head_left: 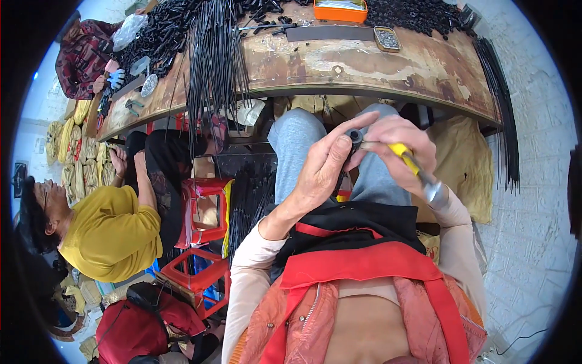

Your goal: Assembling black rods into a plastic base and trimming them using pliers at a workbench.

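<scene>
Over my lap, my left hand pinches a black tube-like part, its round hollow end turned up between thumb and fingers. My right hand is closed around a yellow-handled tool with a shiny metal end by the wrist. The right fingers are blurred and close to the black part. Whether they also touch it, I cannot tell. The lower length of the part is hidden behind my left hand.
A worn wooden table stands ahead, with bundled black rods, heaped black parts, an orange tray and a small container of metal bits. A person in yellow sits left near red stools.
</scene>
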Tool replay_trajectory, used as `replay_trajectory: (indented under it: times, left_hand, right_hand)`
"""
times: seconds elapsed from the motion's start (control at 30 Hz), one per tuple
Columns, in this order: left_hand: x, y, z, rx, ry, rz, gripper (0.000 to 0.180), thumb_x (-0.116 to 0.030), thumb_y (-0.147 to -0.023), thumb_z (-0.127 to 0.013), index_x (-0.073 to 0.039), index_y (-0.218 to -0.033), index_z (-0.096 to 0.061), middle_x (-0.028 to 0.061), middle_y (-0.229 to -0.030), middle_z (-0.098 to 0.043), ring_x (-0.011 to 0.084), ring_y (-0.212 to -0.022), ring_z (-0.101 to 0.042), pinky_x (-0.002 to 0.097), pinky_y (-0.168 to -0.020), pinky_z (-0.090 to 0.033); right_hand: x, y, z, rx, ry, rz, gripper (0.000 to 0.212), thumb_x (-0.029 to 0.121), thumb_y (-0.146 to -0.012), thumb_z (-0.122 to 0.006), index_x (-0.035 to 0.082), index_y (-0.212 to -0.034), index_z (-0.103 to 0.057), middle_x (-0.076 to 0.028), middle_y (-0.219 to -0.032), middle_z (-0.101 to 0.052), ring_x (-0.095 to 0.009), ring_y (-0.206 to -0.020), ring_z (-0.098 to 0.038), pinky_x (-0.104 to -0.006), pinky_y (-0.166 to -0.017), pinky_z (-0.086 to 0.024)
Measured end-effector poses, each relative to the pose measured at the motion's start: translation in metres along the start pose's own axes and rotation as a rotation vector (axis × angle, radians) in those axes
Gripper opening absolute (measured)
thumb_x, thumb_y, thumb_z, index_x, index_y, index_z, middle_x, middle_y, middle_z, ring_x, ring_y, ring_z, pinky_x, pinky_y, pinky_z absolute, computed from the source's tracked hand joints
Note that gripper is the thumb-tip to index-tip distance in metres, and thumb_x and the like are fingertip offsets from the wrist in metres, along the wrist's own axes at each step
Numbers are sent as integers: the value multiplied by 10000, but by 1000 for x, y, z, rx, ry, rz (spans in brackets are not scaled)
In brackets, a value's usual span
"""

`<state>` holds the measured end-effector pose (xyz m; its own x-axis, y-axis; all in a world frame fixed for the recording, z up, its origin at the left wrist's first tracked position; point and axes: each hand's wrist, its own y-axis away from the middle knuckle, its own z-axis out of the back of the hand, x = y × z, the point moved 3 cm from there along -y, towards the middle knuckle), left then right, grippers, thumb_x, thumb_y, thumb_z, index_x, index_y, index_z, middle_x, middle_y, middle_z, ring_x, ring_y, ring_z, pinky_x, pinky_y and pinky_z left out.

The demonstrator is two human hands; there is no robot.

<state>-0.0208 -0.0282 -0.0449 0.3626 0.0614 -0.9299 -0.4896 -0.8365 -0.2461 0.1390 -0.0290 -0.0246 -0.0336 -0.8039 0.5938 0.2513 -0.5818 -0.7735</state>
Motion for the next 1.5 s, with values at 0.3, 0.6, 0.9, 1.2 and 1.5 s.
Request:
replay_trajectory:
  times: [0.3,0.6,0.9,1.2,1.5]
  left_hand:
    - [-2,4,3,94,112,39,655,-477,-1037,-334,10,-1474,-322,-57,-781,-424,46,-684,-320,189,-605,-277]
    - [0,-9,15,-26,33,-49,711,-523,-1017,-346,8,-1483,-271,-9,-726,-405,69,-640,-333,225,-594,-300]
    - [2,-1,13,-17,-122,-38,510,-465,-1048,-294,-17,-1001,-531,-40,-686,-420,52,-604,-332,221,-544,-275]
    - [-6,0,9,37,-193,-39,529,-507,-1034,-306,-27,-984,-524,-33,-701,-427,58,-615,-341,221,-548,-279]
    - [-3,5,21,61,-111,1,525,-498,-1033,-332,-15,-1022,-539,-35,-711,-440,54,-651,-368,210,-584,-303]
  right_hand:
    - [1,-15,-4,117,58,168,503,-103,-705,-777,56,-1100,-509,-130,-935,-632,-257,-787,-639,-378,-697,-523]
    - [12,-25,6,195,-176,-984,203,202,-950,-614,21,-955,-522,-17,-646,-557,-94,-528,-523,-251,-495,-404]
    - [58,-4,21,590,241,-952,242,181,-989,-510,15,-1165,-510,-81,-698,-626,-162,-525,-580,-285,-505,-439]
    - [69,-29,35,704,156,-1005,342,196,-996,-504,3,-1279,-503,-55,-725,-635,-126,-587,-597,-270,-555,-471]
    - [48,-16,25,767,-307,-1269,342,301,-1027,-442,19,-851,-520,-38,-606,-573,-117,-502,-572,-273,-469,-453]
